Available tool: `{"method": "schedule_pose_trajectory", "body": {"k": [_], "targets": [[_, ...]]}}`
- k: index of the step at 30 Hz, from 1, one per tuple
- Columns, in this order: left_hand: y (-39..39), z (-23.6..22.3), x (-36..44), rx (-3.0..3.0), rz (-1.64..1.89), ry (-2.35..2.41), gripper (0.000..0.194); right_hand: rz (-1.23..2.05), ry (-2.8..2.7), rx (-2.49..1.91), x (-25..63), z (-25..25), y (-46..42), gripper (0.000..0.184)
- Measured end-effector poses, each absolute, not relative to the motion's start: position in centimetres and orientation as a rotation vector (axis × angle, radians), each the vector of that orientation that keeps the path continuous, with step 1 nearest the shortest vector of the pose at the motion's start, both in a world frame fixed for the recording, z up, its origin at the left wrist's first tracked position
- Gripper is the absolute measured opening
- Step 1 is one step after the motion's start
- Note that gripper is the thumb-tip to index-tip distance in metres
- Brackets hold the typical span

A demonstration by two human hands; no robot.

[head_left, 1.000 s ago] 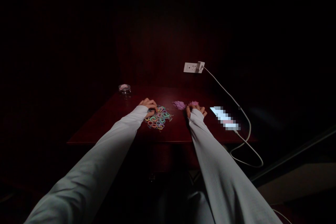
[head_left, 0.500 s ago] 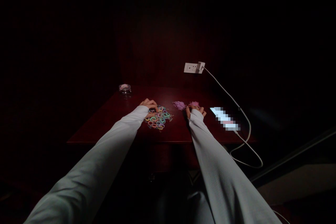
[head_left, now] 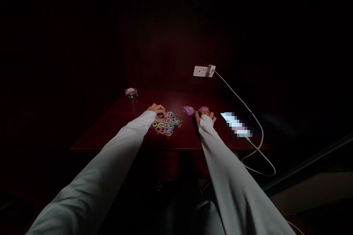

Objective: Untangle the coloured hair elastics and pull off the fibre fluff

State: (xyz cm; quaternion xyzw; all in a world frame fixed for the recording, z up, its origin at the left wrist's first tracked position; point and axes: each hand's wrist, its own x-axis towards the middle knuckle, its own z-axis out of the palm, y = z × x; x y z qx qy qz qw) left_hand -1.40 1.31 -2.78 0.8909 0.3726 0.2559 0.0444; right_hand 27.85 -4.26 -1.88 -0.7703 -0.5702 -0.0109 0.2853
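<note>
On the dark red table lies a loose pile of small multicoloured hair ties point(head_left: 167, 126). My left hand point(head_left: 156, 111) rests at the pile's upper left edge, its fingers bent and the thumb held apart from them. I make out nothing gripped in it. Farther right, my right hand point(head_left: 205, 115) lies low over the table, its fingers apart and partly covered by the sleeve. Just beyond its fingertips is a small heap of thin pink bands point(head_left: 204, 109). To its left sits a heap of thin purple bands point(head_left: 188, 110).
A clear round container point(head_left: 131, 92) with something pale pink on top stands at the table's back left. At right lies a phone point(head_left: 235, 125) with a blurred screen. Its white cable point(head_left: 260, 128) loops over the table edge and up to a charger point(head_left: 211, 70) in the wall socket point(head_left: 199, 71).
</note>
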Motion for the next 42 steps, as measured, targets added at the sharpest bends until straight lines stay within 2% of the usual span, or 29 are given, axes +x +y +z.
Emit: {"method": "schedule_pose_trajectory", "body": {"k": [13, 25, 30, 33, 42], "targets": [[1.9, -3.4, -1.2, 2.7, 0.864, 0.974, 0.015, -0.03, -1.538, -2.08, 28.0, -1.8, -3.9, 0.036], [1.8, -3.2, -1.3, 2.686, 0.972, 1.094, 0.018, -0.006, -1.587, -2.057, 28.0, -1.8, -4.3, 0.036], [0.8, -2.3, -1.2, 2.743, 0.844, 1.14, 0.014, -0.034, -1.604, -2.018, 28.2, -2.1, -4.3, 0.037], [0.2, -2.0, -1.3, 2.772, 0.781, 1.165, 0.018, -0.019, -1.623, -1.99, 28.3, -2.2, -4.4, 0.037], [0.1, -2.2, -1.3, 2.743, 0.748, 1.185, 0.014, 0.014, -1.636, -2.021, 28.0, -1.7, -4.8, 0.035]]}}
